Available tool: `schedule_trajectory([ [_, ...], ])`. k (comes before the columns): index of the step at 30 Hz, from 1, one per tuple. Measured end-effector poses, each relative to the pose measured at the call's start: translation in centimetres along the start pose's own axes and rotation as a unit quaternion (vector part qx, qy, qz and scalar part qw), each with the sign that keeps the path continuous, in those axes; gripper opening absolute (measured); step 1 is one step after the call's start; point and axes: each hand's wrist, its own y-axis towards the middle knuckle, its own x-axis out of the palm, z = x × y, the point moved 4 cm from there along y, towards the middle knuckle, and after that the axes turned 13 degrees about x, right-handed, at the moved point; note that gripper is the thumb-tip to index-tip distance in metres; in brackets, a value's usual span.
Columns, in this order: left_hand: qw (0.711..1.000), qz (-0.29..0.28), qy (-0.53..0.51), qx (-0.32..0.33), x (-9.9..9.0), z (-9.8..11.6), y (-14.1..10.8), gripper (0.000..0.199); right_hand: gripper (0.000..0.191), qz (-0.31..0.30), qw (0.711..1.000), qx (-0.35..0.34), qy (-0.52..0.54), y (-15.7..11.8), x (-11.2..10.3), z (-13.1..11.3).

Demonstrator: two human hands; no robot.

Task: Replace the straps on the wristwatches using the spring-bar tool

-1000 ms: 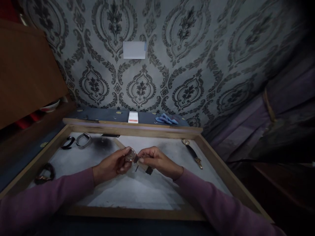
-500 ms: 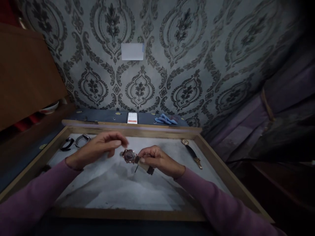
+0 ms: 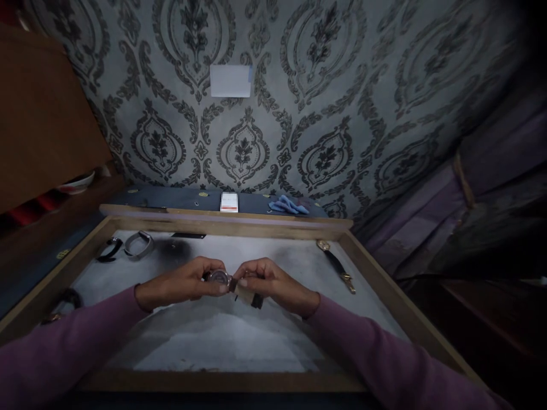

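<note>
"Where's the watch [image 3: 219, 277] from where you're standing?"

"Up between the two hands, over the white bottom of the wooden tray [image 3: 222, 381]. The left hand [image 3: 182, 282] has its grip closed at the round case, thumb along the near edge."

"And the right hand [image 3: 280, 285]?"

"Its grip is pinched shut on the brown strap. There's a pale strip under those fingers too, but I can't tell whether it's part of the strap."

"What else is in there?"

"Over on the right, a gold-cased watch [image 3: 323, 245] with a dark strap. Far left corner, a black band [image 3: 110, 249] just beside a grey band [image 3: 139, 245]. Nearer, by the left wall, a dark looped piece [image 3: 67, 299], partly hidden by the sleeve."

"And past the tray?"

"On the bench [image 3: 171, 197], a small white box or card [image 3: 229, 202] and a crumpled blue cloth [image 3: 288, 204]."
</note>
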Motion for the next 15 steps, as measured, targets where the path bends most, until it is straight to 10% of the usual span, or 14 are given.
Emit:
schedule_trajectory([
  [15, 0.998, 0.055, -0.028, 0.01, -0.8, -2.5, -0.6, 0.037, 0.04, 0.067, 0.994, -0.082, -0.014, 1.1, 0.1, 0.4],
])
